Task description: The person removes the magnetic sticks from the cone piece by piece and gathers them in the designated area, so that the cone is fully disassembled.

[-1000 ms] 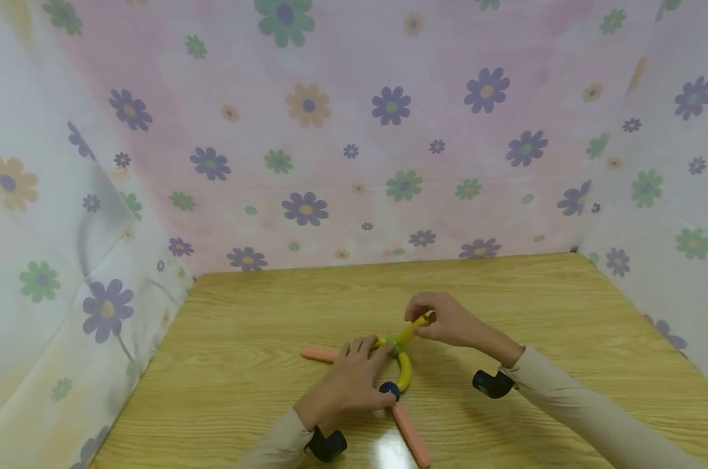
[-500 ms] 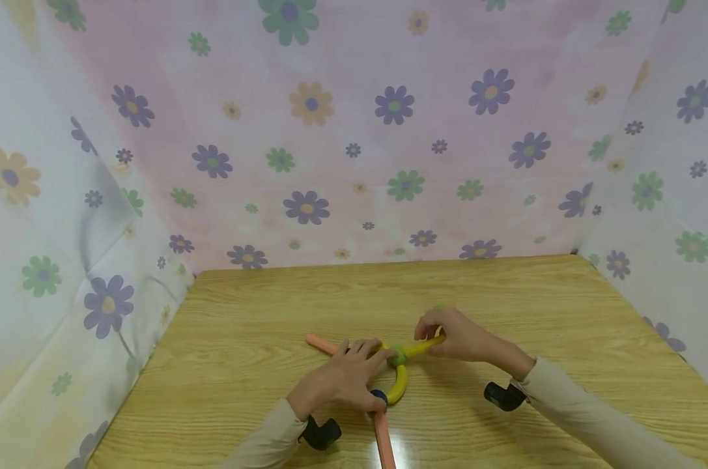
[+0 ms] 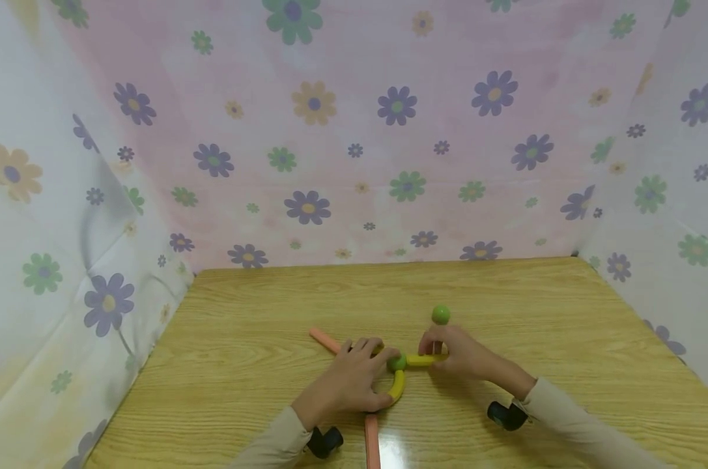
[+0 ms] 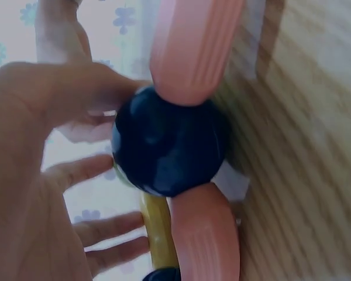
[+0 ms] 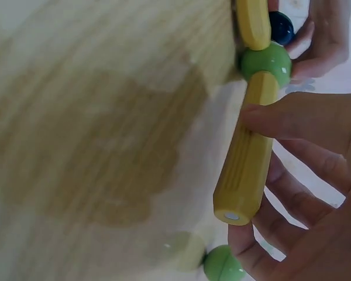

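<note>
My right hand (image 3: pixel 464 352) pinches a yellow magnetic rod (image 5: pixel 243 158) between thumb and fingers. One end of the rod meets a green ball (image 5: pixel 266 63); the other end, with a small metal disc, is free. From that ball a curved yellow rod (image 3: pixel 398 387) bends toward the front. My left hand (image 3: pixel 349 381) holds the joined shape, its thumb on a navy ball (image 4: pixel 169 140) and its other fingers near a yellow piece (image 4: pixel 159 231). Two pink pieces meet the navy ball: a straight rod (image 4: pixel 196 50) and a shorter piece (image 4: pixel 206 237). The left hand hides much of the shape in the head view.
A loose green ball (image 3: pixel 441 314) lies on the wooden table (image 3: pixel 260 306) just beyond my right hand. Another pink rod (image 3: pixel 324 341) sticks out at the back left of the shape. Flower-patterned cloth (image 3: pixel 354 195) stands behind and at both sides.
My right hand has come nearer, swinging the yellow rod from slanting away to pointing right. The joined shape has turned, its front pink rod shifting left. The loose green ball has come into view.
</note>
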The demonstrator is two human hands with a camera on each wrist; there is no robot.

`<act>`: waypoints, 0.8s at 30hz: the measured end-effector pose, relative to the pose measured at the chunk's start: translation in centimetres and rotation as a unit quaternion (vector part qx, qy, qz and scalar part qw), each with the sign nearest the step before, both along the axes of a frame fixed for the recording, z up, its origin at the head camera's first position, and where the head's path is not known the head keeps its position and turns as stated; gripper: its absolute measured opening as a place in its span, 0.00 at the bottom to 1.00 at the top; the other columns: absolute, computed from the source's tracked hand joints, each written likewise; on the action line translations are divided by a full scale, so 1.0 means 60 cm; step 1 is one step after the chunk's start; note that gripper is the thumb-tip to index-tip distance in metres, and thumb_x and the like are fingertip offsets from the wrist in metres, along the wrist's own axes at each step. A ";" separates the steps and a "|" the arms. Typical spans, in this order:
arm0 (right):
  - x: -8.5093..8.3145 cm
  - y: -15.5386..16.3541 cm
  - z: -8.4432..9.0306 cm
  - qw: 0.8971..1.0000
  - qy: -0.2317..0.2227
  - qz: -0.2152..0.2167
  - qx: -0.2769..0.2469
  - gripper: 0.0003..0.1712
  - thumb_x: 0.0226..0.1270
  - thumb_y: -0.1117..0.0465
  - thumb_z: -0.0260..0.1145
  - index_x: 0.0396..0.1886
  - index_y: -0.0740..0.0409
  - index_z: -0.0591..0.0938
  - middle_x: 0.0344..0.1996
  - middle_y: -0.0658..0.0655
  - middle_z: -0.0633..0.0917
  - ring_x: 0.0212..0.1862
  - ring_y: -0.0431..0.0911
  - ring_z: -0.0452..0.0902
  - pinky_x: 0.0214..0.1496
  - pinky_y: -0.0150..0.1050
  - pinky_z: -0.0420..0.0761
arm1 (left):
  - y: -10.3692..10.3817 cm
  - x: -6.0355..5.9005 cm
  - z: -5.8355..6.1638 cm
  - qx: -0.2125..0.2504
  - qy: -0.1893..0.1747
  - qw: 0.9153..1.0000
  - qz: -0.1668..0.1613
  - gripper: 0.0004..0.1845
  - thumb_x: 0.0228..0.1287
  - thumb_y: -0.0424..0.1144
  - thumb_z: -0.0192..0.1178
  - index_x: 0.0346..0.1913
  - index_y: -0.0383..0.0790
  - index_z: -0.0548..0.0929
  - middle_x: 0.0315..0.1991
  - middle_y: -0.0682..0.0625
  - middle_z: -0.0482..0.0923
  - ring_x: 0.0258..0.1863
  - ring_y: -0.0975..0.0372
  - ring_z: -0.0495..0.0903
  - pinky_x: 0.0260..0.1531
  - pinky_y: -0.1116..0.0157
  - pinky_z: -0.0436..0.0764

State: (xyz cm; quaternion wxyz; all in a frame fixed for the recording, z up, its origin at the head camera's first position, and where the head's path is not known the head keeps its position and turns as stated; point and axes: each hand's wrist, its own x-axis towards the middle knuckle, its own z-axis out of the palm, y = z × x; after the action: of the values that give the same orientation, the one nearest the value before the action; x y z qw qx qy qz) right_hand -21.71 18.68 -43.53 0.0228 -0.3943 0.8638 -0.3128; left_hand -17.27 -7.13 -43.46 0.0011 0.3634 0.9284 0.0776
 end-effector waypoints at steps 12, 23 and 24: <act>0.014 -0.013 -0.015 0.997 0.014 -0.056 0.046 0.15 0.46 0.73 0.70 0.33 0.53 0.80 0.29 0.45 0.78 0.31 0.40 0.72 0.33 0.36 0.74 | -0.007 -0.009 0.002 -0.001 -0.008 1.000 -0.030 0.33 0.57 0.60 0.58 0.66 0.58 0.66 0.61 0.48 0.66 0.60 0.56 0.66 0.59 0.55 0.67; 0.028 -0.022 -0.016 0.993 0.047 -0.076 0.073 0.14 0.50 0.69 0.71 0.34 0.50 0.78 0.29 0.44 0.74 0.33 0.39 0.70 0.33 0.36 0.73 | -0.008 -0.012 0.001 0.002 0.000 0.999 -0.042 0.34 0.55 0.59 0.60 0.65 0.57 0.67 0.57 0.52 0.67 0.55 0.59 0.68 0.54 0.56 0.71; 0.029 -0.022 -0.016 0.993 0.047 -0.078 0.074 0.14 0.50 0.69 0.71 0.33 0.50 0.78 0.29 0.44 0.74 0.32 0.39 0.70 0.33 0.36 0.73 | -0.007 -0.012 0.001 0.003 -0.002 0.999 -0.041 0.34 0.55 0.59 0.61 0.65 0.57 0.67 0.57 0.52 0.67 0.55 0.59 0.68 0.53 0.56 0.71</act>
State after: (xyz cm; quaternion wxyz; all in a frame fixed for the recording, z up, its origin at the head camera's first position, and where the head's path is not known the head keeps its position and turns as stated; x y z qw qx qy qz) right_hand -19.96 17.37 -44.47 -0.0131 -0.3371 0.9128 -0.2302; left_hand -17.96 -7.58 -43.41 0.0053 0.4014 0.9123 0.0807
